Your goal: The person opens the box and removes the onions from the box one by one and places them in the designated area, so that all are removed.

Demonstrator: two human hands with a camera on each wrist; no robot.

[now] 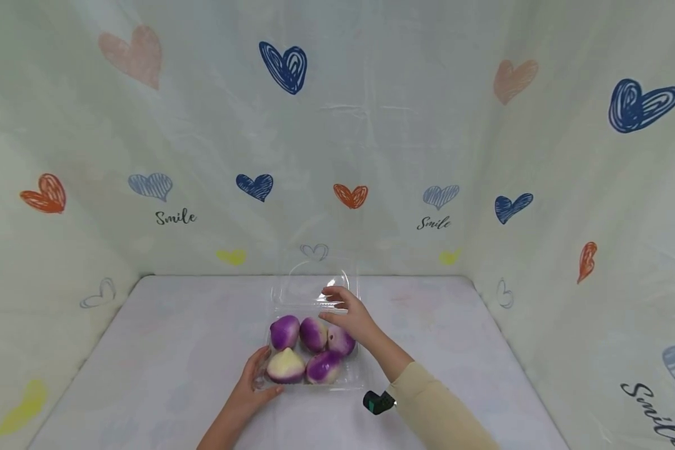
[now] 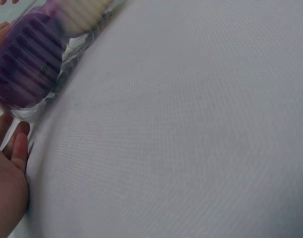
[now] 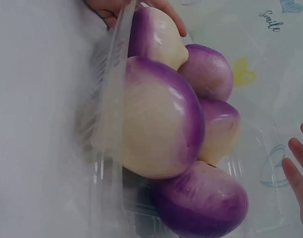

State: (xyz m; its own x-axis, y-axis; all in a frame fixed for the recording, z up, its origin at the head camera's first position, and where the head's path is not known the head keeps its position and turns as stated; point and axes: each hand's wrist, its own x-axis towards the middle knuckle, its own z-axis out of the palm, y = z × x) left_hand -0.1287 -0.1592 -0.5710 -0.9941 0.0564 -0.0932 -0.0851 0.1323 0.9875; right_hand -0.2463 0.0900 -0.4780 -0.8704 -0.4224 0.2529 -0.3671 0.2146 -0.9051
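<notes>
Several purple-and-white turnips (image 1: 324, 367) lie in a clear plastic clamshell container (image 1: 349, 378), whose transparent lid (image 1: 300, 287) stands raised at the back. My left hand (image 1: 249, 381) holds the container's near left corner, fingers along the side and thumb at the front edge. The left wrist view shows those fingers (image 2: 19, 148) beside the container wall, with a purple turnip (image 2: 30, 64) behind the plastic. Over the back right turnips, my right hand (image 1: 349, 315) hovers before the lid with spread, loosely bent fingers, holding nothing. Up close, the turnips (image 3: 161, 119) rise above the container's rim.
A white cloth covers the table (image 1: 180, 350). Behind it and at both sides hangs a pale curtain (image 1: 394, 144) printed with hearts and "Smile". A small dark object with a green patch (image 1: 378, 402) shows beside the right sleeve (image 1: 433, 400).
</notes>
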